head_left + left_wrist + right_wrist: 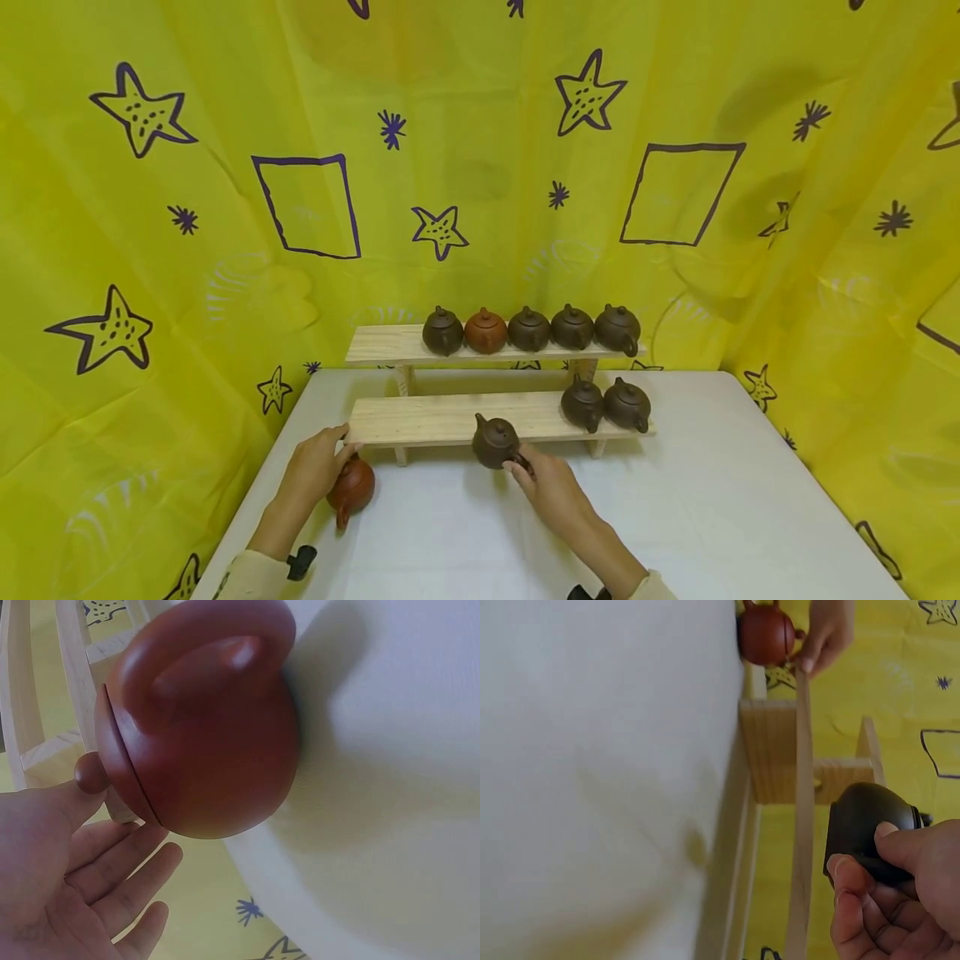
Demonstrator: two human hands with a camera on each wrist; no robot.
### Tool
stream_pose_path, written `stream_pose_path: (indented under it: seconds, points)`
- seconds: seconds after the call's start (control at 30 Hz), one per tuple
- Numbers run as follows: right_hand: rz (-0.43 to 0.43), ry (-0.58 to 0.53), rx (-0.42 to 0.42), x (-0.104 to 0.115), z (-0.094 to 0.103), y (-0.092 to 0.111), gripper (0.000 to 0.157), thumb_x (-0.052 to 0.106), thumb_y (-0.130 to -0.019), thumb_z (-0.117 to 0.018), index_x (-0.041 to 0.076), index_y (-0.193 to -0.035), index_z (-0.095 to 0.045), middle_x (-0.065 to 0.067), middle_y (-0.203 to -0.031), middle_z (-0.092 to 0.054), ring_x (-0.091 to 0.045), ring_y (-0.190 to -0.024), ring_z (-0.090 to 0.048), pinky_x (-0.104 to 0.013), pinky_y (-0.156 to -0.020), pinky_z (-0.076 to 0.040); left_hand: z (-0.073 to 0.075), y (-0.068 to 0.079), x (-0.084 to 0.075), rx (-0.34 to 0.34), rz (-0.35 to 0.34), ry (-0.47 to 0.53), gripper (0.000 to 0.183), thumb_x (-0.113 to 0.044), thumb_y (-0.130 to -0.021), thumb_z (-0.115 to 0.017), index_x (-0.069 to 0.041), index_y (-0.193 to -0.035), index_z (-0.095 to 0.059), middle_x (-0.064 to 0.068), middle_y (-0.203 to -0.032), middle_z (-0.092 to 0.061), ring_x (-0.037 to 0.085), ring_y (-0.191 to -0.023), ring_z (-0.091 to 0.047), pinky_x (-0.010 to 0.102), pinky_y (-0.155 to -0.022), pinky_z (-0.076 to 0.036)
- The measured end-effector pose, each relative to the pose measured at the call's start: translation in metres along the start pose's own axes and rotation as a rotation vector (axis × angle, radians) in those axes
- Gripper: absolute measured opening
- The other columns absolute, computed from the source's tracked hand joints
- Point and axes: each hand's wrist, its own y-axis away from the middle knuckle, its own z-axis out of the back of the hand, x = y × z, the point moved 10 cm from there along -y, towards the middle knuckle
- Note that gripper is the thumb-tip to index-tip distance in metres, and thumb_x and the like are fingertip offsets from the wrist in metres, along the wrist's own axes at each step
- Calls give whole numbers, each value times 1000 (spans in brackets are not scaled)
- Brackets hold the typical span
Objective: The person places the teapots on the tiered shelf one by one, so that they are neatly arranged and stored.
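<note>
My right hand [553, 490] pinches the handle of a dark brown teapot [495, 443], holding it in front of the lower shelf. In the right wrist view that teapot [870, 825] is raised off the table, with thumb and fingers about its handle. My left hand [311, 463] grips the left end of the lower wooden shelf [450, 417] between thumb and fingers. Just beside it, a reddish-brown teapot [352, 485] rests on the table, handle toward me. In the left wrist view this teapot [217, 757] is near the spread fingers, its lid knob overlapping the hand.
Two dark teapots [627, 406] stand at the lower shelf's right end. On the upper shelf [386, 342] sits a row of several teapots, one of them orange-brown [486, 332]. A white cloth [712, 500] covers the table, and yellow patterned curtains [480, 167] surround it.
</note>
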Motion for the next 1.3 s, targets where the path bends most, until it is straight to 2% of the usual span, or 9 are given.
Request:
stream_pose_path:
  seconds: [0.13, 0.3, 0.5, 0.83, 1.03, 1.3]
  points:
    - [-46, 19, -68, -11, 18, -8, 25, 17, -104, -67, 11, -84, -54, 6, -63, -41, -2, -52, -35, -18, -48, -29, -1, 1, 2, 0, 2, 5, 47, -19, -100, -73, 11, -135, -64, 32, -124, -70, 51, -116, -67, 61, -100, -54]
    - [-80, 59, -165, -24, 34, -15, 27, 16, -103, -69, 9, -82, -53, 4, -61, -42, -5, -50, -39, -20, -47, -32, -1, 1, 2, -5, -7, 4, 47, -19, -100, -73, 11, -135, -64, 32, -124, -70, 52, -116, -67, 62, -100, -54]
    - [-58, 108, -232, -32, 40, -20, 29, 11, -102, -70, 7, -80, -51, 2, -61, -45, -8, -50, -43, -21, -46, -35, 0, 0, 1, -10, -4, 14, 47, -19, -100, -73, 11, -135, -64, 32, -126, -69, 52, -117, -66, 62, -100, -54]
    - [-98, 177, -256, -40, 44, -26, 29, 15, -103, -70, 6, -80, -54, -3, -59, -50, -18, -51, -51, -33, -47, -43, 2, 1, 0, -21, -14, 31, 48, -19, -100, -74, 12, -135, -64, 33, -127, -69, 52, -118, -66, 62, -100, -54]
    - [-128, 178, -248, -43, 46, -30, 31, 14, -103, -70, 6, -79, -51, -2, -57, -46, -16, -48, -47, -29, -46, -40, 4, 1, -1, -36, -31, 32, 47, -18, -100, -74, 12, -134, -64, 32, -125, -70, 52, -116, -67, 62, -99, -54]
    - [-130, 197, -269, -44, 47, -34, 31, 13, -100, -73, 5, -77, -54, -2, -55, -49, -15, -47, -48, -29, -44, -39, 0, 1, 1, -16, -13, 35, 49, -20, -100, -73, 12, -136, -63, 32, -128, -69, 52, -119, -66, 62, -101, -54]
